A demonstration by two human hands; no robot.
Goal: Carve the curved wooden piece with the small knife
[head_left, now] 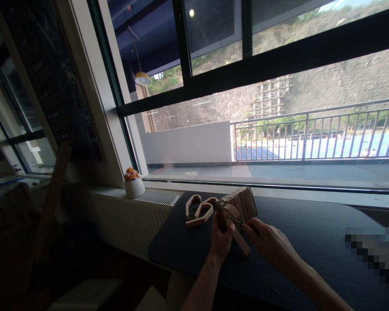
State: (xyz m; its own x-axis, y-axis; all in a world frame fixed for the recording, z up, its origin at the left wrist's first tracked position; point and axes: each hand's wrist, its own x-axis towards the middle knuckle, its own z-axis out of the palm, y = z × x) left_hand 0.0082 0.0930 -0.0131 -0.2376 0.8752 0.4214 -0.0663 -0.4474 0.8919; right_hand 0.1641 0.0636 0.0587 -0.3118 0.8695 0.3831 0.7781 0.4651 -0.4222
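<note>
At the near middle of the dark counter [311, 233], the left hand [222, 242] is closed around a curved wooden piece [232, 211], held upright just above the surface. The right hand [267, 244], close beside it, pinches a thin dark tool [238, 221] whose tip meets that piece. Just beyond lie pale wooden loops [199, 211] to the left and a stack of wooden parts [241, 202], and farther left an orange-lidded white jar [134, 182] sits by the window.
</note>
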